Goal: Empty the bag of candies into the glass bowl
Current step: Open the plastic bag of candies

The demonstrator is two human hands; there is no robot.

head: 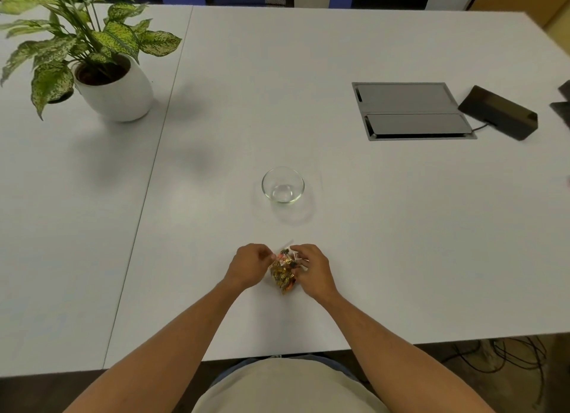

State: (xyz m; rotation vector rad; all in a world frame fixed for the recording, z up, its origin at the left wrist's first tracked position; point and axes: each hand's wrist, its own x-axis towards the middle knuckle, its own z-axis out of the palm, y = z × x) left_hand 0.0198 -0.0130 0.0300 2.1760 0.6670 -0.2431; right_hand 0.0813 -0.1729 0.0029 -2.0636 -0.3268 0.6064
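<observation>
White counter (370, 212) fills the view, a seam running down it at the left, with chair backs along the far edge at twelve o'clock. Down at six o'clock, both hands are on the bag (283, 272) — a small clear bag stuffed with gold and orange wrapped candies, resting on the counter close to the near edge. Left hand (249, 266) sits at the bag's nine o'clock side, fingers curled in and pinching the plastic near the top. Right hand (311, 269) is at three o'clock, its grip likewise pressed on the upper part of the bag, with a bit of clear plastic poking up between the two hands. Whether the bag's mouth is open — I cannot tell from here.

Straight ahead of the hands, toward twelve o'clock and apart from the bag, stands the bowl (283, 185): clear glass, upright, nothing in it. Bag and bowl line up almost exactly, one behind the other.

Off at ten o'clock there's a plant (83, 36) with speckled green leaves in a white pot (118, 93). Over at two o'clock, a grey hatch (410, 110) is set flush in the counter, and just to its right lies a black box (499, 112) with a cable running from it toward the hatch. Cables lie tangled on the floor (509, 360) at four o'clock.
</observation>
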